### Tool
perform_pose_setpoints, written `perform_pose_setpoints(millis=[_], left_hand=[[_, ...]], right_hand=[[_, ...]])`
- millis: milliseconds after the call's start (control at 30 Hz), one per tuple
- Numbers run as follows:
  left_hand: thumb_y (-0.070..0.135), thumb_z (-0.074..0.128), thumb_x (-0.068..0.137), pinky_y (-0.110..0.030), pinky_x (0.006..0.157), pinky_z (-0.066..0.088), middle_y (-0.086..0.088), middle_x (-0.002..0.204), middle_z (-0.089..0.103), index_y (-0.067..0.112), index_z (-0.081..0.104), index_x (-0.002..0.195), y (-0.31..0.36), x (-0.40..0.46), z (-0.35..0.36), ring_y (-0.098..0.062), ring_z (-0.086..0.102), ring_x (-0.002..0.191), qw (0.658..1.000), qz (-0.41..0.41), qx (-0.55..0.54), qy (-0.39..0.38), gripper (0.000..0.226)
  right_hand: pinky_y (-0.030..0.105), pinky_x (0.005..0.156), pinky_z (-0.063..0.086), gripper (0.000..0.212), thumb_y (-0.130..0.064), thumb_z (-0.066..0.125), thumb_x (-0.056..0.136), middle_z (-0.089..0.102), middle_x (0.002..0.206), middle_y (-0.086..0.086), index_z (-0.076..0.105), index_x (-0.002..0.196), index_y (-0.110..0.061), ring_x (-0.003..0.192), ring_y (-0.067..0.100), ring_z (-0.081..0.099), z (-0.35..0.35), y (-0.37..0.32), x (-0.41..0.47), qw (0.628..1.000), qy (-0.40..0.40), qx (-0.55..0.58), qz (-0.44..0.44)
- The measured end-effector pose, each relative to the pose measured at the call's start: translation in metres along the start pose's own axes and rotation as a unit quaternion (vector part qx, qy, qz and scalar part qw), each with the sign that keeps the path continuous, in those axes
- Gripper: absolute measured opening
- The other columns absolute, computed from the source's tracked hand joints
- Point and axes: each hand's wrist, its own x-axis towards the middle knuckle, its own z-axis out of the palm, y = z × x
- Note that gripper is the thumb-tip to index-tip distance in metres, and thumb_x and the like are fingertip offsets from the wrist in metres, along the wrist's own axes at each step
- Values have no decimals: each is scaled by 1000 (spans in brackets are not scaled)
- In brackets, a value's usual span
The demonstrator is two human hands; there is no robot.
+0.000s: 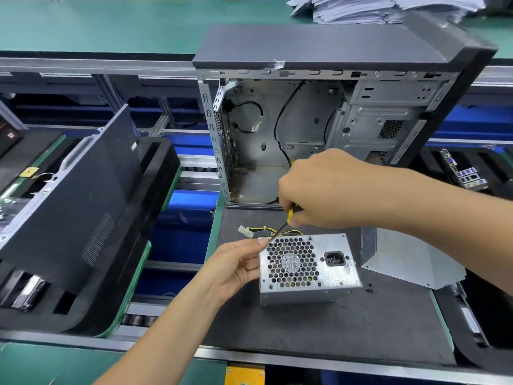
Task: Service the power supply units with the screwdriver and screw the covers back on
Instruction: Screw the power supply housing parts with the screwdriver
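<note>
A silver power supply unit (pixel 309 269) stands on the dark mat (pixel 333 323), its honeycomb fan grille and power socket facing me. My left hand (pixel 236 269) holds its left side, thumb at the top left corner. My right hand (pixel 324 190) grips a yellow and black screwdriver (pixel 286 220) from above. The tip of the screwdriver meets the unit's top left corner beside my left thumb. A bundle of yellow and black wires with a white connector (pixel 245 232) trails behind the unit. A bent silver metal cover (pixel 408 257) lies to the right of the unit.
An open, empty computer case (pixel 327 112) stands right behind the mat. A few small black screws (pixel 368 288) lie by the unit's right side. A dark side panel (pixel 83 190) leans in a black foam tray at left. A circuit board (pixel 460 170) sits at far right.
</note>
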Motion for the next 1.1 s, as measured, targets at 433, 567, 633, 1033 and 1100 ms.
perform_pose_setpoints(millis=[433,567,633,1033,1100], left_hand=[[11,74,70,-36,65,60,-24,102,72,0,79,89,0,3,-1,-31,74,89,1000,-21,-6,-2,23],[11,74,71,-36,66,61,-24,103,73,1,79,90,0,4,-2,-31,74,90,1000,-21,-6,-6,22],[11,73,72,-36,66,61,-24,104,72,0,78,92,1,4,-3,-31,74,90,1000,-21,-7,-10,23],[11,73,72,-37,68,61,-23,105,72,0,78,91,1,4,-3,-31,73,92,1000,-20,-5,-16,23],[11,73,72,-37,68,61,-23,104,72,1,79,91,1,4,-3,-31,73,92,1000,-19,-4,-15,22]], right_hand=[[31,66,45,25,-40,63,88,33,65,-5,64,101,-19,73,28,48,2,4,11,999,-29,10,10],[29,61,43,29,-44,63,86,46,73,-2,66,103,-21,71,25,48,3,8,13,1000,-29,12,4],[30,61,45,29,-45,64,86,46,74,-2,67,103,-22,72,25,49,3,9,13,999,-30,14,1],[30,64,46,26,-43,63,86,35,64,-7,66,98,-20,71,27,49,0,6,14,999,-33,5,2],[29,62,43,25,-42,64,86,34,64,-7,64,96,-19,70,27,48,-1,5,14,999,-35,2,-1]])
